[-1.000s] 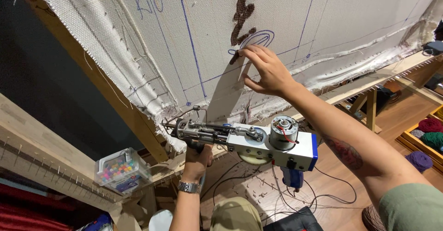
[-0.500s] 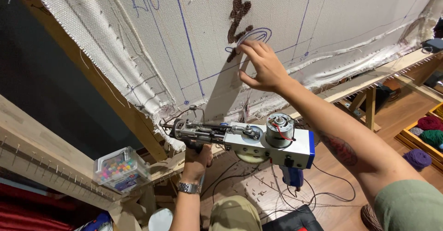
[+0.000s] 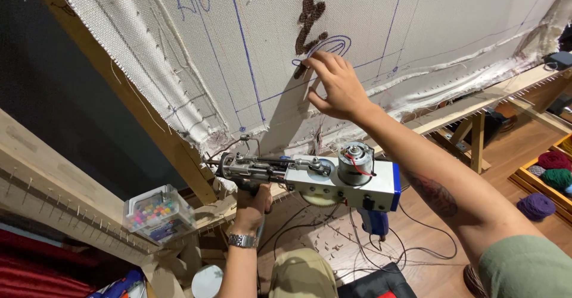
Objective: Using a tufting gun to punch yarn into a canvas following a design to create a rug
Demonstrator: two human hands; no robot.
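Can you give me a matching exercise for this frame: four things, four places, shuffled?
Things:
1. tufting gun
2. right hand
3. clear box of coloured pins
4. yarn balls

Places:
A. on the wooden frame rail, lower left
B. fingers on the backing cloth by the brown tufted patch
C. in the left hand, below the cloth
D. in a tray on the floor, far right

Pairs: 1-C, 2-B, 3-A, 4-D
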